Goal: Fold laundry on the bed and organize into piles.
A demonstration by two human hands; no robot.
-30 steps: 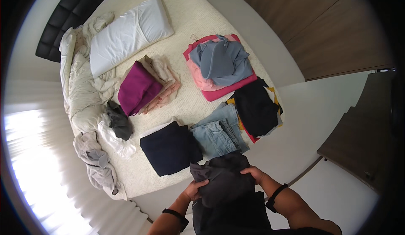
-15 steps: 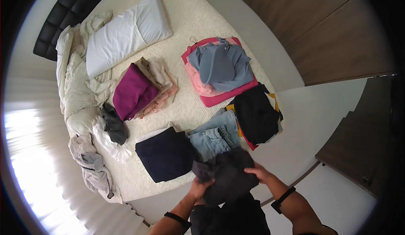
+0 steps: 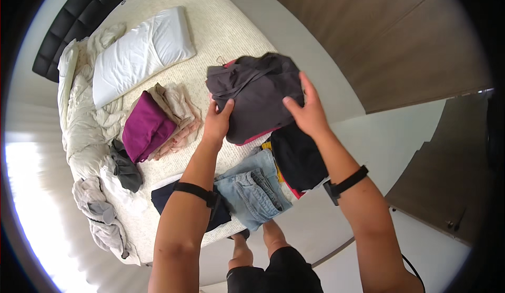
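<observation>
Both my hands hold a folded dark grey garment [image 3: 256, 96] out over the bed [image 3: 231, 30], on top of a pile with a pink edge showing beneath it. My left hand [image 3: 216, 120] grips its left edge and my right hand [image 3: 309, 110] its right edge. Just below my hands lie a folded black garment [image 3: 297, 156] and folded light blue jeans [image 3: 252, 188]. A dark navy folded piece [image 3: 163, 198] sits partly hidden under my left forearm.
A folded magenta garment [image 3: 147, 127] rests on beige clothes [image 3: 179, 109] to the left. A white pillow [image 3: 139, 54] and a rumpled cream duvet [image 3: 79, 119] lie at the bed's head. Grey crumpled clothes [image 3: 102, 217] sit at the bed's left edge. A wooden wall [image 3: 379, 35] stands at right.
My hands have carried the dark grey garment from close to my body out across the bed to the pile with the pink edge, covering the blue-grey top that showed there.
</observation>
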